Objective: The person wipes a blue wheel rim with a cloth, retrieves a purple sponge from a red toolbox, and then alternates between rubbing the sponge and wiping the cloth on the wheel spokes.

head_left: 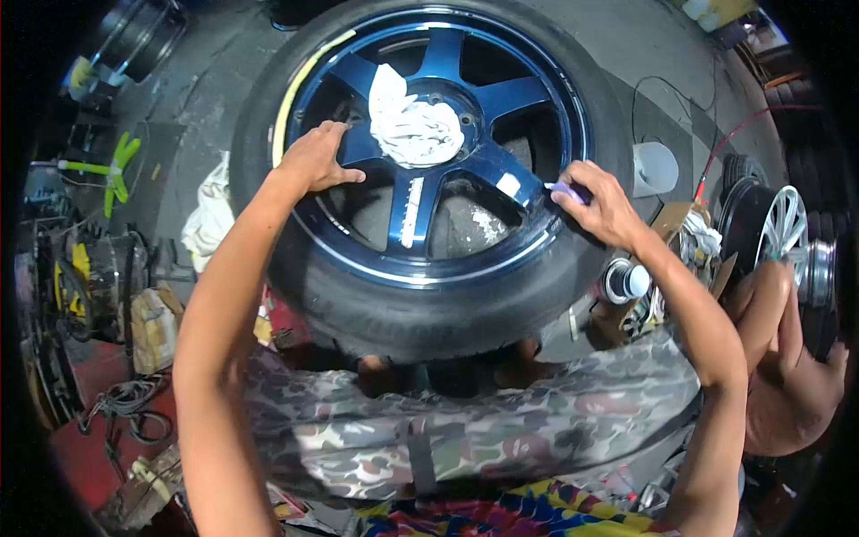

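Observation:
A blue spoked wheel rim (506,100) sits inside a black tire (429,324) in front of me. My left hand (318,159) rests at the rim's left side with thumb and fingers apart, holding nothing. On the right, my right hand (598,202) is closed round a small purple object (565,191) at the end of a spoke, near the rim's edge. A crumpled white cloth (420,132) covers much of the hub. Yellow tape (304,79) follows the rim's upper left edge. White marks (412,213) run along the lower spoke.
Right of the tire stand a white cup (655,169) and an open can (625,280). A person (787,385) sits at the far right beside a silver wheel (784,222). Another white cloth (210,215) and a green cross-shaped tool (118,174) lie left.

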Demonstrator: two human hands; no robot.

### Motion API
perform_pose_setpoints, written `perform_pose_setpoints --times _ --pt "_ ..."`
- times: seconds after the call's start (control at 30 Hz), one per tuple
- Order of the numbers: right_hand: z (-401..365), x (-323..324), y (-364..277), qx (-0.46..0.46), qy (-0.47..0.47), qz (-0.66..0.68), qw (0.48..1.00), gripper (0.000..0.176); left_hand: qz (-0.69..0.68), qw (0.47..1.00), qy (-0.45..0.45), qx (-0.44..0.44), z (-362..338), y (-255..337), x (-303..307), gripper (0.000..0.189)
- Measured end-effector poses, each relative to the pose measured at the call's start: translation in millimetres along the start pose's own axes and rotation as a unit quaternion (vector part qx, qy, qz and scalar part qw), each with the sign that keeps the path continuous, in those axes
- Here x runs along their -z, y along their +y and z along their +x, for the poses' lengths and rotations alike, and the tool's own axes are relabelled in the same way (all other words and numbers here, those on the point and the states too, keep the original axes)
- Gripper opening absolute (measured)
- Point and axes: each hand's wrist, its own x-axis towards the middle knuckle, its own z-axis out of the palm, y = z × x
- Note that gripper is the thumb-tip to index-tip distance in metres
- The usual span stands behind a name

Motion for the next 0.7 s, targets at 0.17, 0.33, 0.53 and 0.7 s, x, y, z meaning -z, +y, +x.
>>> perform_pose_setpoints --times 0.17,0.33,0.53,0.7 --pt "-8 -9 27 -0.108 0.047 0.07 0.991 0.018 0.032 0.999 0.026 -0.001 18 1 -18 0.099" --pt "-2 -17 25 -0.02 0.06 0.052 0.997 0.018 -0.003 0.999 0.048 -0.025 17 -6 -22 0.085" --pt "-5 -18 23 0.017 0.058 0.034 0.998 0.021 -0.046 0.996 0.076 -0.03 18 -15 -33 0.087" --pt "-9 -28 16 0.153 -0.02 0.012 0.988 0.022 -0.046 0.993 0.085 -0.07 21 -27 -38 0.09"
